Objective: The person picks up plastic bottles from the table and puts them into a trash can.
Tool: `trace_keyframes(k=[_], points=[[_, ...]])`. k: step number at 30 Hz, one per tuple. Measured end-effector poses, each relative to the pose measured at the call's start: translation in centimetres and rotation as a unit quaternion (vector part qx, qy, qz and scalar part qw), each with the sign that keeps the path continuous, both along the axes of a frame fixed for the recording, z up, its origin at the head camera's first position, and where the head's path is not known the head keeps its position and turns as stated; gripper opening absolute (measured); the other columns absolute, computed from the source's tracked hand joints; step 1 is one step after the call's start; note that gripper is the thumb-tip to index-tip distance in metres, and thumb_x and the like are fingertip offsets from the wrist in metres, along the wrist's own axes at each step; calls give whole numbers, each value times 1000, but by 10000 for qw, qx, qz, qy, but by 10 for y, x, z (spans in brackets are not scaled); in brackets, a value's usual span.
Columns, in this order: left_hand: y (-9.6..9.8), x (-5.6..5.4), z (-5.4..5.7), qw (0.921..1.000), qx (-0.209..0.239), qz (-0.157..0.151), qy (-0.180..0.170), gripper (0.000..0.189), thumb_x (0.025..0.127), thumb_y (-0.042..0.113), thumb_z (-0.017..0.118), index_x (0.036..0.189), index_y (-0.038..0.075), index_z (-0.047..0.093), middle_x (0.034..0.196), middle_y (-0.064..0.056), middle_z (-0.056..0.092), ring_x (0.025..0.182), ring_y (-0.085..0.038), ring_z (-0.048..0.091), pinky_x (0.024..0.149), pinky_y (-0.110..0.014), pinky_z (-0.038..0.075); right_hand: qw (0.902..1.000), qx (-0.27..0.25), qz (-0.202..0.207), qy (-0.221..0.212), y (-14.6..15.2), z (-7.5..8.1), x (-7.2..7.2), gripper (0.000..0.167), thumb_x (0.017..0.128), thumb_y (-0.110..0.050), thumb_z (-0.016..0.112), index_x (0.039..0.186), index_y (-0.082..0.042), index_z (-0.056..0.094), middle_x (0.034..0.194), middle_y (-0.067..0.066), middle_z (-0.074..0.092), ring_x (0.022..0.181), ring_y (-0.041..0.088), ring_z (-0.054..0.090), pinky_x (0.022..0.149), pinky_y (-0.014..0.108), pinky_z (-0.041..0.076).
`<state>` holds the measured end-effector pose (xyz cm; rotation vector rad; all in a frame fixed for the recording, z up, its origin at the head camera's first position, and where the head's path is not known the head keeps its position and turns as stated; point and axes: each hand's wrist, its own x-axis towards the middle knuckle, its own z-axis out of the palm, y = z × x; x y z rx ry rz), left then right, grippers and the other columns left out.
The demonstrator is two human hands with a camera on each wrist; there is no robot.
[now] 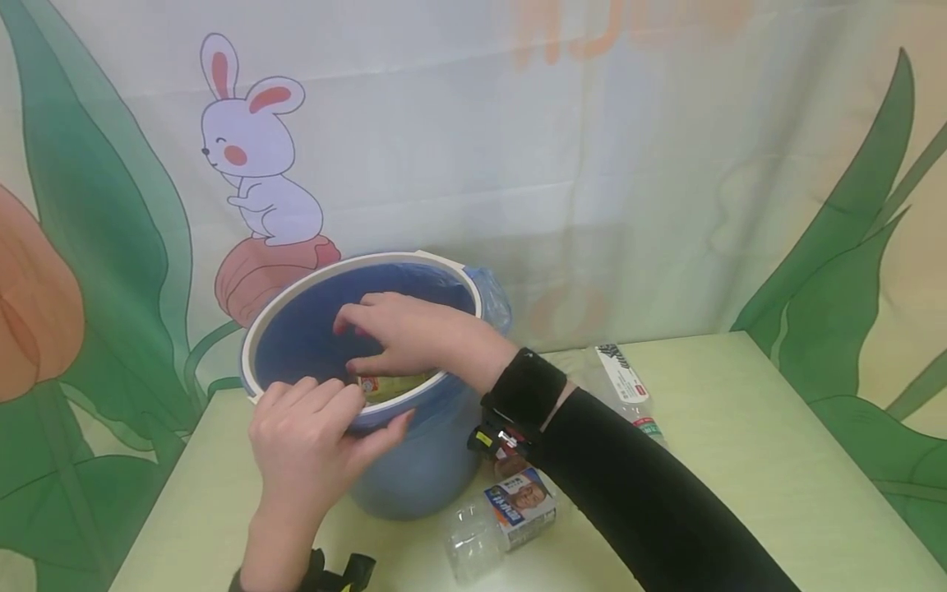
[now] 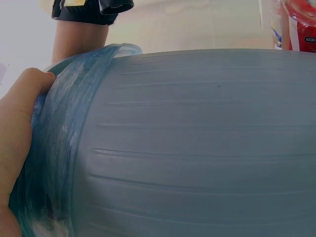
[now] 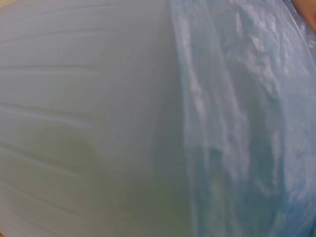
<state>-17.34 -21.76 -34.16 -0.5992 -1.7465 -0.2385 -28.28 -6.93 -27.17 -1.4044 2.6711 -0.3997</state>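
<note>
A blue bin point(image 1: 410, 481) with a cream rim point(image 1: 275, 316) stands on the table, tilted toward me in the head view. Its thin blue plastic liner point(image 2: 59, 133) is folded over the rim. My left hand point(image 1: 307, 427) grips the near-left rim, fingers over the top and thumb outside against the liner. Above the bin's mouth, my right hand point(image 1: 407, 329) reaches in from the right with loosely bent fingers and nothing between them. Just below it, inside the bin, shows part of a yellow-labelled item point(image 1: 395, 388).
A clear plastic bottle point(image 1: 473, 538) with a blue and white label lies in front of the bin. Another clear bottle point(image 1: 625, 382) lies to the right, partly behind my sleeve. A reddish bottle point(image 1: 510, 467) shows below my right wrist. A printed curtain point(image 1: 577, 181) hangs behind.
</note>
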Motion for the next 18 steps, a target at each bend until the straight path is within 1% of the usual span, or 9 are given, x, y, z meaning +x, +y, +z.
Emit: trace_keyframes(k=[4, 6, 8, 10, 13, 15, 18], points=[[-2, -1, 1, 10000, -16, 3, 6, 64, 100, 59, 62, 61, 15, 37, 52, 3, 35, 44, -21, 31, 51, -39, 22, 9992, -251, 288, 84, -2, 3, -1, 50, 103, -39, 76, 147, -18, 62, 133, -3, 64, 129, 13, 59, 108, 25, 47], [-4, -1, 2, 10000, -14, 7, 13, 65, 100, 59, 63, 61, 14, 37, 52, 2, 35, 45, -22, 31, 51, -39, 22, 9974, -525, 462, 192, -4, 4, -3, 47, 103, -36, 76, 144, -17, 64, 132, -2, 65, 127, 13, 60, 108, 23, 46], [-6, -1, 2, 10000, -17, 32, 4, 65, 100, 59, 63, 60, 14, 37, 52, 2, 35, 45, -23, 31, 51, -40, 22, 9932, -933, 614, 314, -5, 6, -4, 43, 104, -31, 75, 142, -15, 65, 132, -2, 65, 127, 12, 60, 108, 21, 44], [-7, 0, 1, 10000, -32, 59, -26, 65, 100, 59, 62, 60, 14, 37, 52, 2, 35, 45, -23, 32, 51, -39, 22, 9866, -1376, 760, 440, -5, 6, -3, 40, 104, -27, 75, 140, -13, 66, 134, 0, 66, 127, 13, 62, 109, 19, 43], [-7, 3, -1, 10000, -26, 79, -47, 64, 100, 59, 62, 61, 15, 37, 52, 3, 36, 45, -22, 32, 51, -39, 22, 9754, -1938, 870, 587, 2, 10, 2, 38, 103, -23, 74, 139, -10, 67, 136, 2, 68, 130, 15, 62, 111, 19, 42], [-7, 4, -2, 10000, -2, 53, -12, 63, 100, 59, 62, 61, 15, 38, 52, 3, 37, 45, -21, 32, 51, -38, 22, 9672, -2287, 863, 692, 12, 15, 6, 39, 102, -21, 75, 138, -8, 67, 137, 4, 68, 131, 16, 62, 111, 20, 42], [-5, 3, 0, 10000, 48, -13, 69, 61, 97, 56, 66, 62, 15, 38, 53, 4, 35, 46, -20, 29, 52, -38, 21, 9493, -2909, 808, 877, 37, 25, 10, 41, 101, -19, 76, 138, -5, 67, 135, 8, 69, 129, 17, 63, 111, 24, 45]])
